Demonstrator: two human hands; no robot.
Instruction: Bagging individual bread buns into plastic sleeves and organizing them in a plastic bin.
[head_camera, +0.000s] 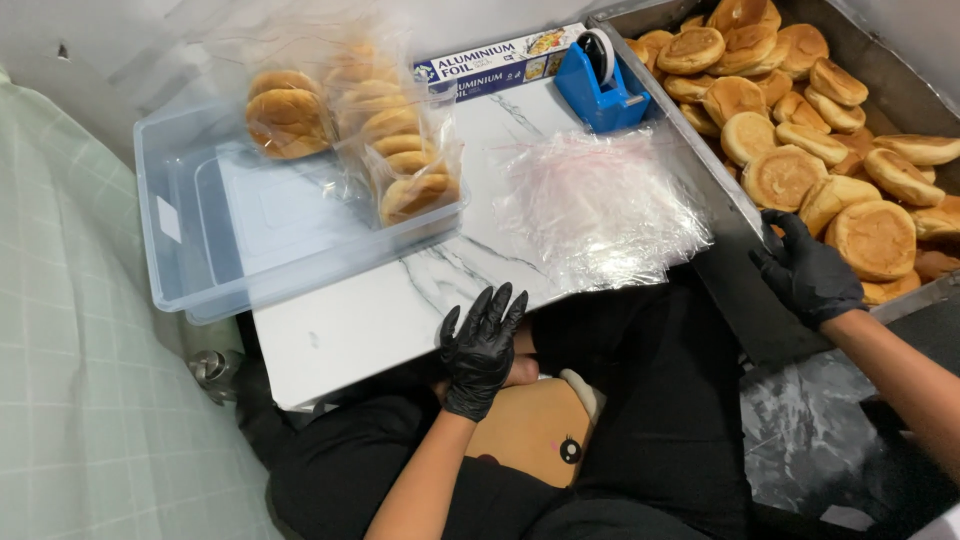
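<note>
Black-clad knees and a tan bag with a small cartoon eye (540, 430) fill the bottom of the view, the bag half hidden under the left hand (482, 348). That hand, in a black glove, rests at the near edge of the white marble-patterned board (370, 320), fingers spread and slightly curled, gripping nothing; its forearm runs down out of view. Far to its left hangs a pale green checked cloth (80, 350), cut off by the edge. Up and left of the fingers sits a clear plastic tub (200, 250), with clear bags of buns (350, 130) leaning on its far rim, blurred by glare. Just beyond the fingertips, to the right, lies a crumpled stack of clear plastic bags (595, 205); past it stand a long foil box (490, 65) and a blue tape dispenser (600, 85). Further right, the gloved right hand (805, 270) rests on the near rim of a metal tray (720, 190), fingers bent over the edge toward the heap of golden buns (800, 130); whether it pinches a bun I cannot tell. Below that wrist, crinkled plastic (810, 430) is hard to make out.
</note>
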